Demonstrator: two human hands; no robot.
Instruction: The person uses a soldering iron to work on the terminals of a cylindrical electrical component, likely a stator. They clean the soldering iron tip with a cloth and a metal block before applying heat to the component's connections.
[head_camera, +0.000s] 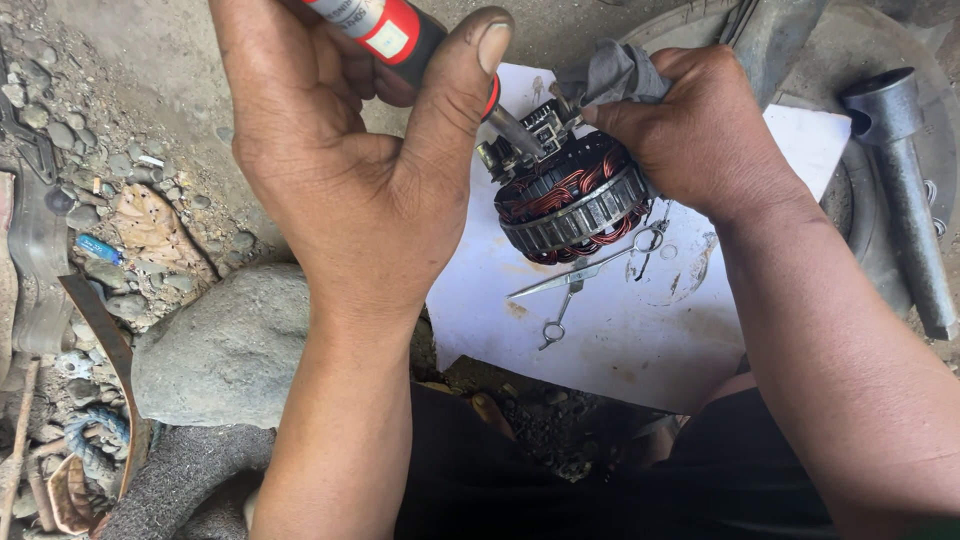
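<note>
With the screwdriver (400, 35) gripped by the left hand (340, 170) and the stator (572, 200) clutched by the right hand (690, 130), windings could probably get nicked by a slip.

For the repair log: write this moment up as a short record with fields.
setting: outdoors, gravel and dirt ground
left hand: grips a red and black tool handle, its metal tip at the top of the stator
right hand: holds the stator with a grey rag
stator: ring of steel laminations with copper windings, raised above the sheet
under it: stained white sheet with forceps lying on it
nearby: large grey stone at left; steel shaft at right
</note>
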